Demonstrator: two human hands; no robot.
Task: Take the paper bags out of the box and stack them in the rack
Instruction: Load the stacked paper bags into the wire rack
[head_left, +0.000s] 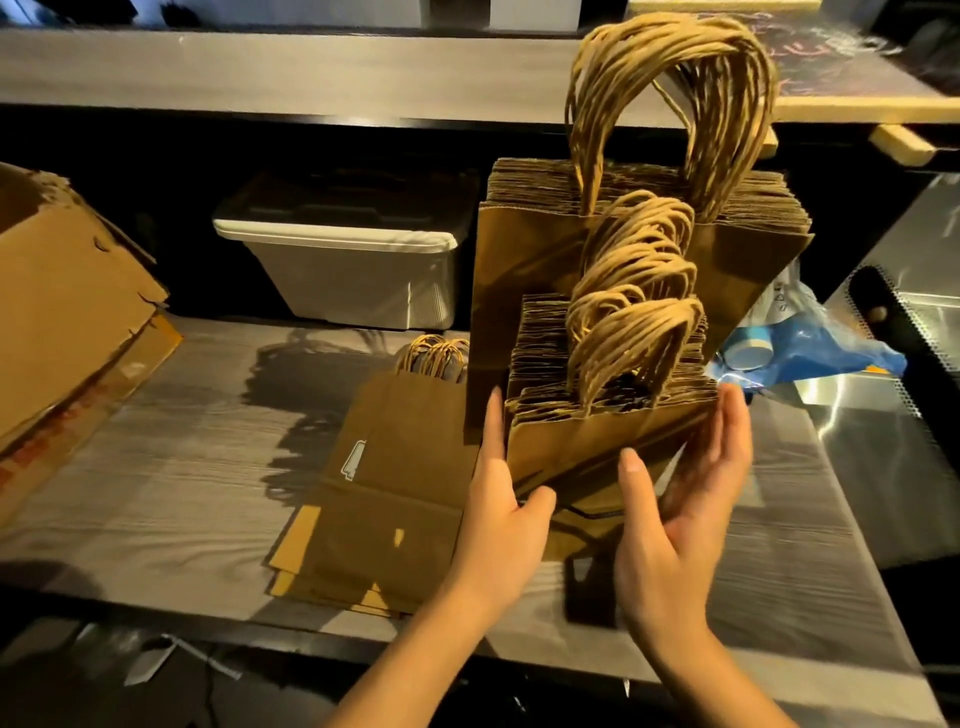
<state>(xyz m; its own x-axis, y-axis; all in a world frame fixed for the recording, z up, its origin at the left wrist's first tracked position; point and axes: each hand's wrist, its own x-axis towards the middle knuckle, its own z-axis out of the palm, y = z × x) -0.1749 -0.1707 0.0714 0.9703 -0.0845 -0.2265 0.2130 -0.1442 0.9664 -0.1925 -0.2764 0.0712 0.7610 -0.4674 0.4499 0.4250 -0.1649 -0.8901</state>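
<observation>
A bundle of small brown paper bags (597, 436) with twisted handles stands upright in a black wire rack (587, 514), in front of a taller bundle of large paper bags (524, 270). My left hand (501, 509) lies flat against the small bundle's left side, fingers straight, thumb at its front. My right hand (675, 519) cups the bundle's right side with relaxed fingers. A flat pile of paper bags (384, 499) lies on the counter to the left. The torn cardboard box (67, 322) sits at the far left.
The grey wood-grain counter (182, 467) holds everything. A white plastic bin (343, 265) stands at the back. A clear bag with blue items (795, 348) lies right of the rack, beside a steel surface (914, 291). A shelf runs above.
</observation>
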